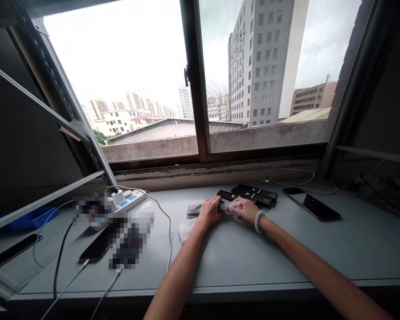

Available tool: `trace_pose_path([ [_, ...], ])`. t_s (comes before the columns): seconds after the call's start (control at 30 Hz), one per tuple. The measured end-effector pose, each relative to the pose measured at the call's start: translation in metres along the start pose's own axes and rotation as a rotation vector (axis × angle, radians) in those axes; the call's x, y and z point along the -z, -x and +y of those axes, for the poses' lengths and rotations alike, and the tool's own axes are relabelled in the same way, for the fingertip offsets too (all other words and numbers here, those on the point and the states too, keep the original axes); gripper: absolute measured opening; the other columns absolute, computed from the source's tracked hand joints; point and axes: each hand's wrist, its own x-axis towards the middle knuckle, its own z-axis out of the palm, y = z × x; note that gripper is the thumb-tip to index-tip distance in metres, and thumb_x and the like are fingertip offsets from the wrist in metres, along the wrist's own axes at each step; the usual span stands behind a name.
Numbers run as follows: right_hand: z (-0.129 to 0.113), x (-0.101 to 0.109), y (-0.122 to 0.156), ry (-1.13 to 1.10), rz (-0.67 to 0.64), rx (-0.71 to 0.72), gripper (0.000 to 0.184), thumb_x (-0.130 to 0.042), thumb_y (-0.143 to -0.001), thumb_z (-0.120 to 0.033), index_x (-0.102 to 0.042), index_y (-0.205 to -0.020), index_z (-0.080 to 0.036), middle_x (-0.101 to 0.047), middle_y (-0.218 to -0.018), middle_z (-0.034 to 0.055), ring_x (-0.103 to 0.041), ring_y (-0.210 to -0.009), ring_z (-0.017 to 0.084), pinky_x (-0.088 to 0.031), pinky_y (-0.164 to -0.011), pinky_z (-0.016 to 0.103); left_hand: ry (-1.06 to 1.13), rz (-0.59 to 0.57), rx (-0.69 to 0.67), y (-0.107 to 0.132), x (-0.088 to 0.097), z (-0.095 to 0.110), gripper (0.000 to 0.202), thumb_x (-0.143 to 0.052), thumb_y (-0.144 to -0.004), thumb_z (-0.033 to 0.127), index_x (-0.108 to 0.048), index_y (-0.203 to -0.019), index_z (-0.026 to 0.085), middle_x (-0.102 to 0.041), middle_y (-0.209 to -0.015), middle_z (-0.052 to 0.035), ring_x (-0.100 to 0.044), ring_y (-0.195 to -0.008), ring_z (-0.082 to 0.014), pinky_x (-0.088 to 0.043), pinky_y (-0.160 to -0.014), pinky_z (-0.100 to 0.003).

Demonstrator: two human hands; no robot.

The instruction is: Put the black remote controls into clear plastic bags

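My left hand (210, 211) is closed on a crumpled clear plastic bag (231, 207), with something dark showing at its near end beside my fingers. My right hand (248, 210), with a beaded bracelet at the wrist, pinches the other end of the bag. To the left of my left hand lies a dark, plastic-covered remote control (194, 210); whether it runs on under the hand I cannot tell. Whitish plastic bags (186, 229) lie in front of it. Just behind my right hand several black remote controls (255, 194) are stacked on the grey desk (253, 258).
A black phone (311, 204) and a white cable (296, 170) lie at the right. On the left are a power strip (128, 201) with chargers, a phone (98, 244) on a cable, another phone (15, 250), and a blue tray (36, 218). Metal shelf posts (96, 153) flank the window.
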Motion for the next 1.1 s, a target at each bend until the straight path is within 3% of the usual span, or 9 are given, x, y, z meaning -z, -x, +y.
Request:
trace_pose_path([
  [0.13,-0.008,-0.003,-0.002,-0.264,-0.037,-0.160,0.044,-0.061,-0.068,-0.058,-0.070,-0.080,-0.017,-0.066,-0.083,0.0069,-0.055,-0.049,0.012,-0.040,-0.041,0.025,-0.043,0.123,-0.056,-0.002,0.005,0.000,0.023,-0.054,-0.079,0.029,-0.053,-0.101,0.023,-0.062,-0.102,-0.0053,-0.057,-0.095,-0.0222,-0.042,-0.084,-0.031],
  [0.27,-0.012,0.001,-0.002,-0.411,-0.021,-0.165,0.043,-0.064,-0.063,-0.057,-0.069,-0.081,-0.018,-0.066,-0.088,0.0083,-0.057,-0.056,0.014,-0.037,-0.038,0.023,-0.024,0.237,-0.058,0.001,0.009,0.004,0.022,-0.053,-0.080,0.030,-0.056,-0.101,0.023,-0.061,-0.100,-0.0053,-0.056,-0.094,-0.0227,-0.042,-0.085,-0.033],
  [0.43,-0.006,0.014,0.002,-0.356,0.031,-0.129,0.036,-0.066,-0.062,-0.052,-0.071,-0.076,-0.019,-0.060,-0.115,0.0099,-0.059,-0.067,0.016,-0.042,-0.041,0.024,0.086,0.286,0.005,0.010,0.002,0.017,0.029,-0.056,-0.079,0.033,-0.054,-0.107,0.024,-0.061,-0.101,-0.0040,-0.056,-0.094,-0.0210,-0.042,-0.085,-0.031],
  [0.63,-0.010,0.033,0.010,-0.303,0.000,-0.077,0.033,-0.065,-0.066,-0.046,-0.072,-0.087,-0.021,-0.058,-0.118,0.0078,-0.054,-0.059,0.013,-0.044,-0.043,0.026,0.043,0.342,-0.019,0.014,0.000,0.026,0.030,-0.057,-0.081,0.031,-0.052,-0.110,0.024,-0.061,-0.099,-0.0020,-0.056,-0.091,-0.0192,-0.040,-0.082,-0.031],
  [0.8,-0.009,0.036,0.012,-0.289,0.023,-0.044,0.036,-0.066,-0.066,-0.046,-0.070,-0.094,-0.023,-0.062,-0.112,0.0065,-0.042,-0.047,0.010,-0.038,-0.041,0.028,-0.070,0.383,-0.073,0.017,0.009,0.023,0.027,-0.056,-0.083,0.032,-0.052,-0.109,0.025,-0.061,-0.098,-0.0018,-0.054,-0.093,-0.0191,-0.037,-0.081,-0.032],
  [0.9,-0.006,0.038,0.012,-0.302,0.050,-0.054,0.033,-0.066,-0.065,-0.048,-0.070,-0.087,-0.025,-0.060,-0.115,0.0070,-0.036,-0.045,0.009,-0.036,-0.039,0.030,-0.109,0.388,-0.070,0.017,0.010,0.021,0.028,-0.058,-0.082,0.032,-0.051,-0.108,0.024,-0.060,-0.100,-0.0020,-0.053,-0.094,-0.0190,-0.035,-0.081,-0.032],
  [1.1,-0.009,0.052,0.012,-0.329,0.057,-0.067,0.025,-0.070,-0.060,-0.046,-0.072,-0.076,-0.027,-0.059,-0.117,0.0092,-0.052,-0.062,0.019,-0.040,-0.041,0.032,-0.132,0.385,-0.074,0.016,0.013,0.018,0.032,-0.064,-0.078,0.032,-0.050,-0.106,0.023,-0.059,-0.101,-0.0020,-0.051,-0.095,-0.0199,-0.034,-0.081,-0.033],
])
